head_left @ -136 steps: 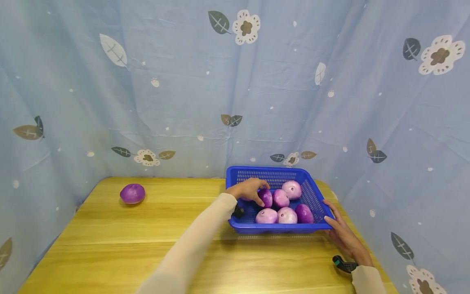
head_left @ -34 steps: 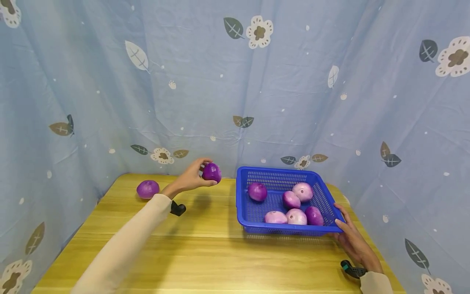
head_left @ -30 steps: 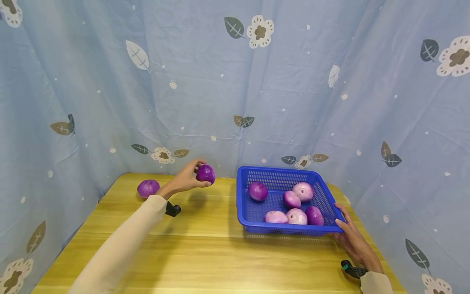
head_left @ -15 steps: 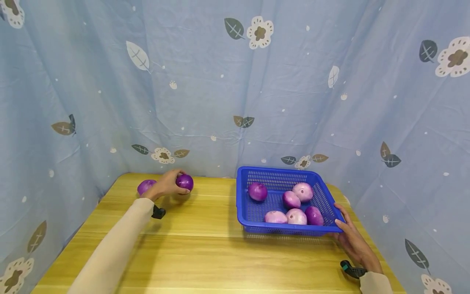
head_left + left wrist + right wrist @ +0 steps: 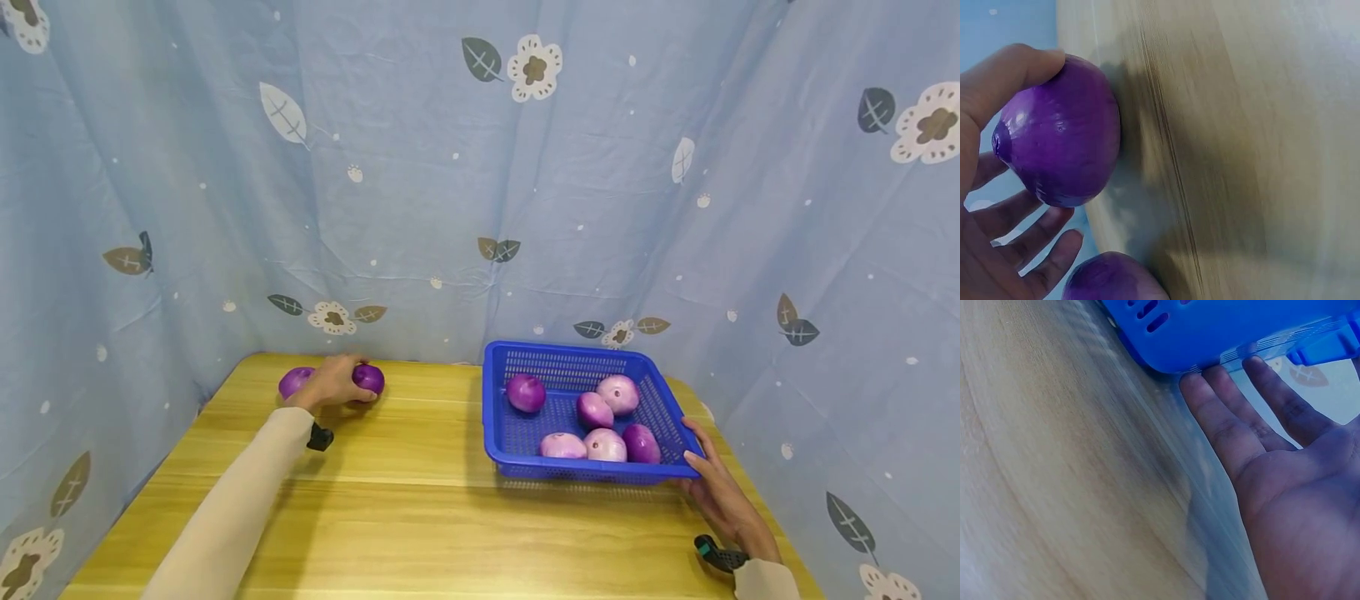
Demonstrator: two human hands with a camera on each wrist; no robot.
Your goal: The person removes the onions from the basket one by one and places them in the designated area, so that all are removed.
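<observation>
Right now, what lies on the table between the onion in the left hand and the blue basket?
Nothing: in the head view, only bare wooden table separates the held onion in the left hand from the blue basket.

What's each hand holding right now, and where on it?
Left hand grips a purple onion round its sides, thumb on top, fingers underneath. Right hand holds nothing; its straight fingers press the blue basket at its near right corner.
</observation>
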